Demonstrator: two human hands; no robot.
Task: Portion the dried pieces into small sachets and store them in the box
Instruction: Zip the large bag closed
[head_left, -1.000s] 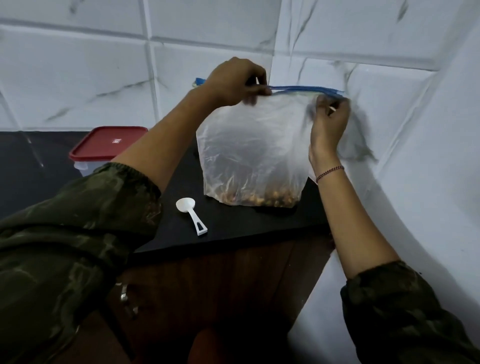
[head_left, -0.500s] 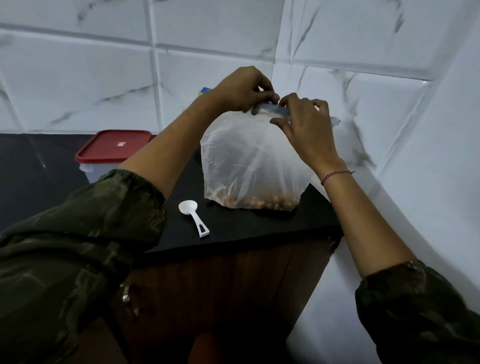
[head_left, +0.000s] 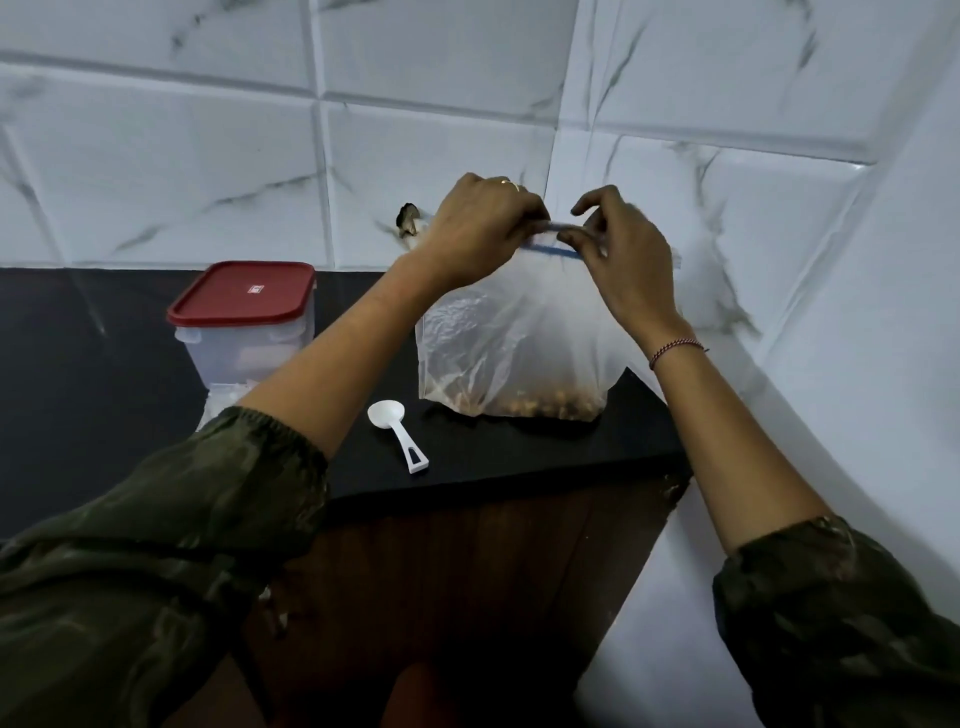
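A large clear zip bag (head_left: 498, 343) with a blue seal strip stands on the black counter (head_left: 104, 374), brown dried pieces (head_left: 540, 405) heaped at its bottom. My left hand (head_left: 478, 228) pinches the top edge of the bag at the seal. My right hand (head_left: 618, 249) pinches the same blue strip just to the right, fingertips nearly touching the left hand's. A clear plastic box with a red lid (head_left: 244, 296) stands shut to the left. A white plastic scoop (head_left: 397, 431) lies on the counter in front of the bag.
White marble-patterned tile walls close the corner behind and to the right. The counter's front edge (head_left: 493, 478) runs just below the scoop, with a brown wooden cabinet under it. Something pale lies by the box's base, half hidden by my left sleeve.
My right hand slid left along the seal strip from the bag's right corner to beside my left hand. The bag's top has come lower and bunched together.
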